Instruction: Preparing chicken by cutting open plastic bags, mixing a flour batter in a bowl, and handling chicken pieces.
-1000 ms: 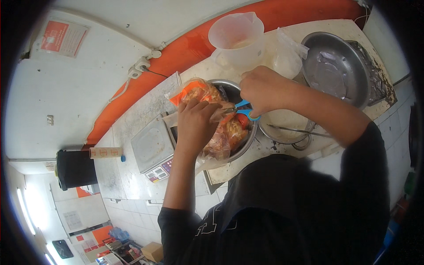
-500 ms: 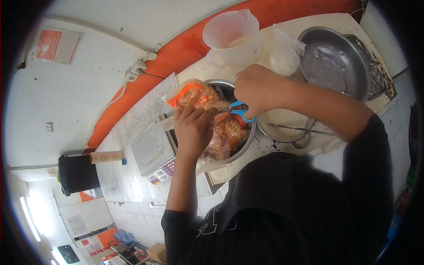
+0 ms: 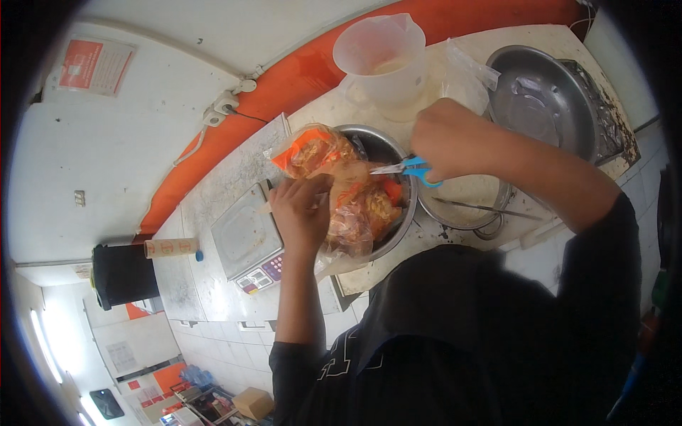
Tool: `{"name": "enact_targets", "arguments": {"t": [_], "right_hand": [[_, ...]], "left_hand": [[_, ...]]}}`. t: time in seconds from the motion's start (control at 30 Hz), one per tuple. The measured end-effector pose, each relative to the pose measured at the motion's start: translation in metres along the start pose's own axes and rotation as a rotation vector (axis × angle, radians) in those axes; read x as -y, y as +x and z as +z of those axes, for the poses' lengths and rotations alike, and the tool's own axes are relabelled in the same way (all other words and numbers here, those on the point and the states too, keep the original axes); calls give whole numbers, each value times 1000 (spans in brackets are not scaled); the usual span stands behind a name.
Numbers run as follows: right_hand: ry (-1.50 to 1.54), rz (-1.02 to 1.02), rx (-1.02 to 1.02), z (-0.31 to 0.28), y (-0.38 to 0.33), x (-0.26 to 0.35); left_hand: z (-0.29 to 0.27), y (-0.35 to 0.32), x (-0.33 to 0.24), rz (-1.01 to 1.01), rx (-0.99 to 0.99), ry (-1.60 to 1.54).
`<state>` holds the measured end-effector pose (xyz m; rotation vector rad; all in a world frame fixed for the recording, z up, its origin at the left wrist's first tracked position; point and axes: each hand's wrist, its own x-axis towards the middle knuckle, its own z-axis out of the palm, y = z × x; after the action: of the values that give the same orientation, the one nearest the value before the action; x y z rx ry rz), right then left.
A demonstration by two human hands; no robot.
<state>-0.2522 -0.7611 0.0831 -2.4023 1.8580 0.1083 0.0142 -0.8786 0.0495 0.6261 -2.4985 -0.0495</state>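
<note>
My right hand (image 3: 451, 142) is closed round the blue handles of a pair of scissors (image 3: 408, 169). Their blades point left over a clear plastic bag (image 3: 348, 213) with orange-brown, chunky food inside; the blades look nearly together. My left hand (image 3: 302, 209) pinches the bag's left side, its fingers bent. The bag lies in a steel bowl (image 3: 406, 220) and bulges over its left rim. A bright orange patch (image 3: 305, 149) shows on the bag's upper part. What lies beneath the bag in the bowl is mostly hidden.
A digital scale (image 3: 245, 231) stands left of the bowl. A steel pan (image 3: 455, 202) with pale contents and a thin rod across it is to the right. Behind are a clear plastic jug (image 3: 380, 64), a knotted plastic bag (image 3: 465, 85) and a large steel basin (image 3: 543, 106).
The scissors have drawn back to the right with my right hand, their blades coming together and into view. My left hand has shifted slightly left and lower on the bag.
</note>
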Motion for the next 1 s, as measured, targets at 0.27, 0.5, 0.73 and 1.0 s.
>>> {"name": "enact_targets", "arguments": {"t": [0.27, 0.5, 0.73, 1.0], "right_hand": [[57, 43, -57, 0, -12, 3], [14, -18, -82, -1, 10, 16], [17, -29, -32, 3, 17, 21], [45, 17, 33, -1, 4, 13]], "left_hand": [[1, 3, -8, -55, 43, -104], [0, 0, -13, -77, 88, -99], [-3, -1, -17, -96, 66, -141], [-1, -2, -12, -132, 53, -131]]}}
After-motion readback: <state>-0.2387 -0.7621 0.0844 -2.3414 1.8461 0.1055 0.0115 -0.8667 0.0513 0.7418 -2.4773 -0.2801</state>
